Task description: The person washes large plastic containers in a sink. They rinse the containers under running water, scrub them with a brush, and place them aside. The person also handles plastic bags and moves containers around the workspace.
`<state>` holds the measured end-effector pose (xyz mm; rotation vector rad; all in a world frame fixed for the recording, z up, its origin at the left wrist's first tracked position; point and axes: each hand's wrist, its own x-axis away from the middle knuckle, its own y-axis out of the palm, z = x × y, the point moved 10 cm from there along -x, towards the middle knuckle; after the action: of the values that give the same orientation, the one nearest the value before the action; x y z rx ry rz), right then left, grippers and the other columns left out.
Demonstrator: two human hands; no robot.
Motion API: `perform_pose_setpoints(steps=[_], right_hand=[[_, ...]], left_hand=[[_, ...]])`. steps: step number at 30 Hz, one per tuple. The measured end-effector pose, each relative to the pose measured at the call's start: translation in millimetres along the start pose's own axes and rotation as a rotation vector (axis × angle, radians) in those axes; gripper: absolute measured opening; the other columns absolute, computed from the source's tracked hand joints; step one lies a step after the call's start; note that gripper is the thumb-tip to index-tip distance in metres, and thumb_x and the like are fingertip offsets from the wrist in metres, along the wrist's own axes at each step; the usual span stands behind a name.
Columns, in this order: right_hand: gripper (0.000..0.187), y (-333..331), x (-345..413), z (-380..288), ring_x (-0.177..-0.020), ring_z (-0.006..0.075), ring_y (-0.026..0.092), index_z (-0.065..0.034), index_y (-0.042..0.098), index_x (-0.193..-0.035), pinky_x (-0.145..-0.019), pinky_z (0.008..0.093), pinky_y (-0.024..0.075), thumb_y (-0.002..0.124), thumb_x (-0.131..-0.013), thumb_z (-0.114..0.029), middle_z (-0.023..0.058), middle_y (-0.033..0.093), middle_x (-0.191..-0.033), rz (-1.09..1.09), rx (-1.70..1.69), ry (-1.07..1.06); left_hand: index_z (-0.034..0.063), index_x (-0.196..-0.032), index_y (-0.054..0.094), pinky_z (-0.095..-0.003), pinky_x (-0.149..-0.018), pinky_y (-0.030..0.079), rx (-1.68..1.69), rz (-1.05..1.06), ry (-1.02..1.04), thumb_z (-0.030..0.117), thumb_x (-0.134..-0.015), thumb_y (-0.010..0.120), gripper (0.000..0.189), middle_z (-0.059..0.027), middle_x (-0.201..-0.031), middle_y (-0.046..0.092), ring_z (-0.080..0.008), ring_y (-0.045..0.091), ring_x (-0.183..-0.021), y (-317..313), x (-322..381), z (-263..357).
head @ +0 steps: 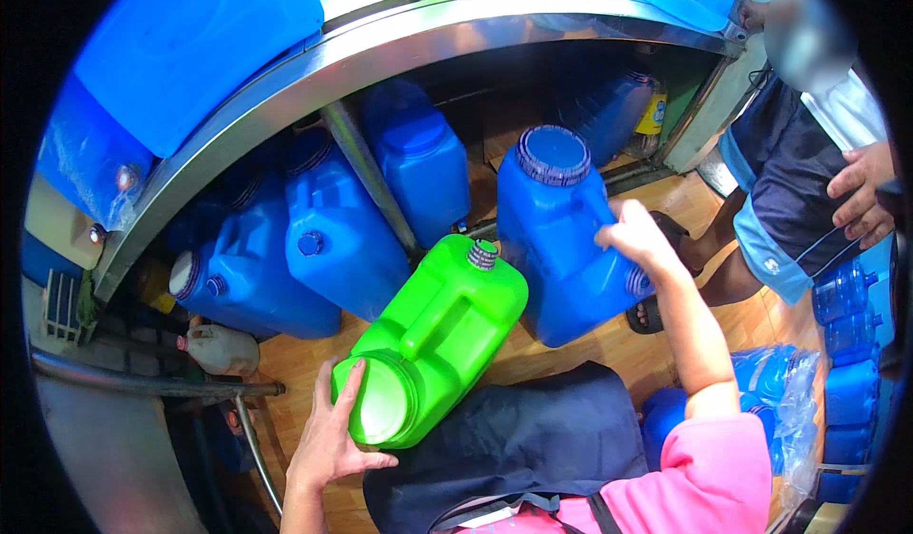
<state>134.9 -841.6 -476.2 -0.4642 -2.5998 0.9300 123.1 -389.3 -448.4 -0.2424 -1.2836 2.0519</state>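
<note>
A bright green plastic water jug (467, 320) leans at a slant in front of me, its wide round lid toward my body and its small capped spout pointing away. My left hand (332, 420) grips the lid end, with fingers and thumb spread around the rim. To the right, a blue plastic water jug (549, 249) stands on the floor with a banded wide cap on top. My right hand (635, 231) is closed around its side handle; the fingertips are partly hidden. A small spout cap (637, 281) on this blue jug sits just below that hand.
Under a steel counter (428, 35) stand several more blue jugs (342, 227), behind a metal leg (371, 177). Another person (770, 177) stands at the right. Plastic-wrapped blue containers (770, 384) lie right of me. A pipe rail (157, 384) and a whitish jug (221, 348) are left.
</note>
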Motion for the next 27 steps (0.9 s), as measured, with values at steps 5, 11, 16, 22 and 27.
perform_pose_setpoints(steps=[5, 11, 16, 22, 27], right_hand=[[0.031, -48.7, -85.0, 9.8, -0.069, 0.0232, 0.066, 0.0054, 0.068, -0.09, -0.067, 0.0346, 0.0516, 0.066, -0.064, -0.012, 0.0135, 0.068, -0.075, 0.138, 0.038, -0.008], [0.048, -76.2, -208.3, 30.9, -0.093, 0.0327, 0.067, 0.0008, 0.067, -0.106, -0.083, 0.0382, 0.0505, 0.073, -0.066, -0.024, 0.0214, 0.069, -0.097, 0.327, 0.192, -0.183], [0.068, -76.6, -232.3, 28.1, -0.128, 0.0359, 0.046, -0.028, 0.051, -0.137, -0.107, 0.0533, 0.0325, 0.073, -0.074, -0.041, 0.0144, 0.054, -0.135, 0.341, 0.251, -0.1], [0.101, -50.7, -210.2, 8.5, -0.139, 0.0422, 0.026, -0.0367, 0.036, -0.144, -0.11, 0.0541, 0.0318, 0.087, -0.058, -0.022, 0.0169, 0.016, -0.157, 0.149, 0.695, -0.203], [0.1, -50.0, -209.6, 12.4, -0.136, 0.0436, 0.029, -0.0369, 0.033, -0.145, -0.107, 0.0528, 0.0376, 0.081, -0.064, -0.004, 0.0186, 0.018, -0.154, 0.247, 0.861, -0.266]], left_hand=[[0.017, -0.147, 0.031, -0.0536, -0.104, 0.039, -0.156, 0.184, 0.017, 0.036, -0.036, 0.093, 0.129, -0.0298, -0.147, 0.021, -0.0493, 0.032, -0.131, -3.2, 1.7, 4.5], [0.018, -0.145, 0.036, -0.0531, -0.102, 0.041, -0.044, 0.182, -0.061, 0.037, -0.038, 0.092, 0.123, -0.0302, -0.142, 0.029, -0.0499, 0.037, -0.127, 0.4, -0.3, -5.6], [0.0174, -0.144, 0.039, -0.0532, -0.1, 0.043, -0.071, 0.228, -0.075, 0.04, -0.031, 0.093, 0.127, -0.0298, -0.14, 0.034, -0.0493, 0.044, -0.123, -1.4, 0.7, -9.3], [0.0165, -0.143, 0.042, -0.053, -0.098, 0.045, -0.043, 0.244, -0.056, 0.042, -0.033, 0.092, 0.123, -0.03, -0.14, 0.035, -0.0494, 0.046, -0.121, -1.5, 1.7, -10.9], [0.0149, -0.14, 0.046, -0.0524, -0.098, 0.045, 0.004, 0.294, -0.013, 0.043, -0.036, 0.091, 0.117, -0.0331, -0.139, 0.035, -0.0501, 0.047, -0.12, -4.7, -3.3, -3.0]])
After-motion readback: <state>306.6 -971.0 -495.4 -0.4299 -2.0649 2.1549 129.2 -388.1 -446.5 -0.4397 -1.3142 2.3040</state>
